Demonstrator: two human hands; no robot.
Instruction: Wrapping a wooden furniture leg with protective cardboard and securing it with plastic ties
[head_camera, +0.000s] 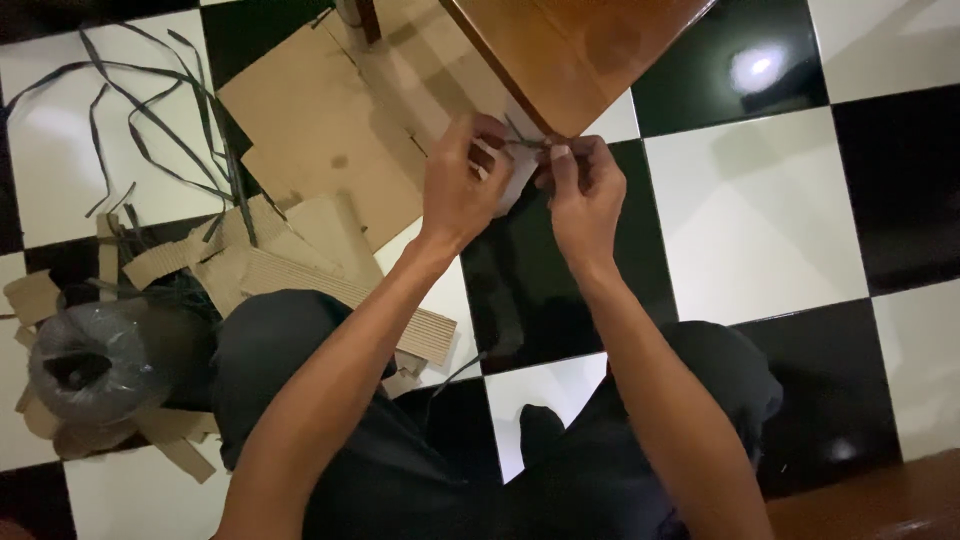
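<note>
L hand (458, 185) & R hand (583, 195) both pinched shut on a thin dark strip (522, 143), held at the corner of the orange-brown wooden board (570, 50). Grey plastic bag (90, 362) far left, contents unclear. Flat brown cardboard sheets (320, 130) on checkered tile floor (750, 210).

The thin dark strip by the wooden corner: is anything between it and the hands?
Nothing visible. The left hand and right hand already pinch the thin dark strip directly, at the wooden board.

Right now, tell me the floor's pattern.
Black and white checkerboard tiles on the floor, clearest in the head view.
</note>
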